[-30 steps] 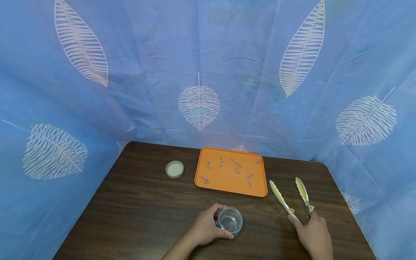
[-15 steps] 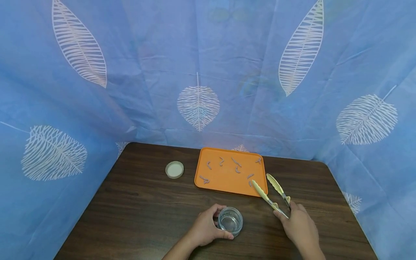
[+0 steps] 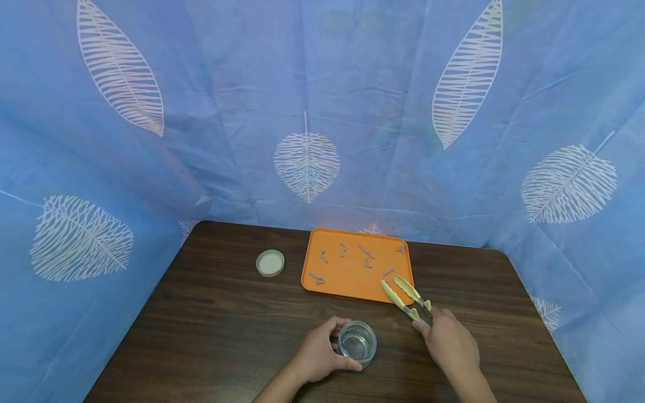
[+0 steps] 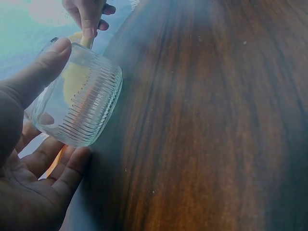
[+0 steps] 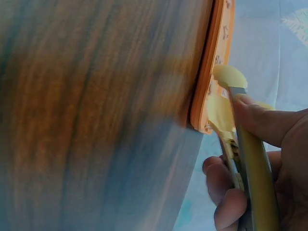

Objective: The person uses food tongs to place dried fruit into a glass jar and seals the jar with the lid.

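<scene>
My left hand (image 3: 319, 352) curls round a clear glass jar (image 3: 357, 342) that stands lidless on the table, thumb on the near side. In the left wrist view ribs show along the wall of the jar (image 4: 94, 103). Pale yellow tongs (image 3: 405, 299) are gripped by my right hand (image 3: 450, 340). Their two scalloped tips, a little apart, are over the near right corner of an orange tray (image 3: 332, 288). Several small greyish worm-like pieces (image 3: 317, 278) lie scattered on the tray, and one at that corner is mostly hidden by the tongs. In the right wrist view my thumb presses one arm of the tongs (image 5: 257, 178).
A round lid (image 3: 270, 263) with a pale inside lies left of the tray on the dark wood table (image 3: 211, 313). Blue cloth (image 3: 227, 140) with white leaf prints hangs behind the table and along both sides.
My right hand has moved left with the tongs, from beside the tray to over its near right corner. The tong tips have come closer together. My left hand and the jar have stayed put.
</scene>
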{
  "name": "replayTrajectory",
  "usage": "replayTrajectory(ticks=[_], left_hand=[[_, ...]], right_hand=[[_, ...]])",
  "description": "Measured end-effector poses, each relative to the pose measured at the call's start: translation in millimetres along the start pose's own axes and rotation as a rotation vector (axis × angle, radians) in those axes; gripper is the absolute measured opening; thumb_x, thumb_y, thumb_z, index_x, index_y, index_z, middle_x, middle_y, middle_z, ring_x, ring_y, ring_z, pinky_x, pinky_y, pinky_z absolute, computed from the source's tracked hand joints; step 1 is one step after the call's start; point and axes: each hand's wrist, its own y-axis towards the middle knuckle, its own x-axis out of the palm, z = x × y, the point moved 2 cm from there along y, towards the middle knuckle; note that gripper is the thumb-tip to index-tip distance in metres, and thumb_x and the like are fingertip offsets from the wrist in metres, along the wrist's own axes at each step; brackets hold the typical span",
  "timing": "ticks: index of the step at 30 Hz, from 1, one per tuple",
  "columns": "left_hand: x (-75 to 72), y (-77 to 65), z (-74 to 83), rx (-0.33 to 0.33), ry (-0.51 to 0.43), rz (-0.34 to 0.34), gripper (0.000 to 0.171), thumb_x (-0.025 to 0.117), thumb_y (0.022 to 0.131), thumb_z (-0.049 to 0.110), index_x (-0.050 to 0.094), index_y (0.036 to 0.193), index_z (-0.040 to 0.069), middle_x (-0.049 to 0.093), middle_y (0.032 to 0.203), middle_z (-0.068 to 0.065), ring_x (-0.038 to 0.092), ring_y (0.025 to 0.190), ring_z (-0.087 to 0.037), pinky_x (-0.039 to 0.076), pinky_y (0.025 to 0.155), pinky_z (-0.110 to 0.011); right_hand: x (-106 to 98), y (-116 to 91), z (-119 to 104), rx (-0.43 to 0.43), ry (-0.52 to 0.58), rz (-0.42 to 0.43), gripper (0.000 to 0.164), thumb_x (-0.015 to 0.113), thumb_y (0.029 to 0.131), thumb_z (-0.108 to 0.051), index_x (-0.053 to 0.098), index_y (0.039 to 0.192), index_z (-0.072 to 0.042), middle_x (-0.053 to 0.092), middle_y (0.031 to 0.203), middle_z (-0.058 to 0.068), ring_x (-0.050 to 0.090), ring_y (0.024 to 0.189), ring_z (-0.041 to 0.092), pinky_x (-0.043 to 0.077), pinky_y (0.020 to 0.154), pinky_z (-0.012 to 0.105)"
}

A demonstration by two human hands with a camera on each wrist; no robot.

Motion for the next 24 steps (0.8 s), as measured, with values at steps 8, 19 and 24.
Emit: replayTrajectory(ticks=[8, 19, 24], left_hand=[[1.4, 0.6, -3.7, -0.009, -0.007, 0.006, 0.081, 0.105, 0.071, 0.022, 0.065, 0.141, 0.017, 0.073, 0.128, -0.004, 0.061, 0.103, -0.004, 0.057, 0.085, -0.021], [2.3, 2.3, -5.7, -0.023, -0.017, -0.009, 0.080, 0.104, 0.071, 0.024, 0.065, 0.141, 0.020, 0.073, 0.128, -0.002, 0.061, 0.106, -0.004, 0.057, 0.089, -0.020], [1.1, 2.4, -6.3, -0.028, -0.008, -0.007, 0.080, 0.104, 0.071, 0.024, 0.065, 0.141, 0.019, 0.072, 0.127, 0.000, 0.060, 0.105, -0.004, 0.057, 0.089, -0.020]], right_hand=[[-1.2, 3.3, -6.1, 0.002, -0.052, -0.016, 0.061, 0.071, 0.105, -0.040, 0.067, 0.134, 0.013, 0.063, 0.139, 0.039, 0.070, 0.109, 0.056, 0.060, 0.084, 0.063], [4.5, 4.8, -1.6, -0.014, -0.061, 0.023, 0.047, 0.076, 0.102, -0.034, 0.074, 0.121, 0.008, 0.068, 0.131, 0.037, 0.071, 0.105, 0.056, 0.061, 0.082, 0.065], [9.2, 4.0, 1.1, -0.046, -0.053, 0.058, 0.054, 0.074, 0.103, -0.034, 0.068, 0.134, 0.010, 0.065, 0.137, 0.040, 0.068, 0.115, 0.059, 0.059, 0.090, 0.069]])
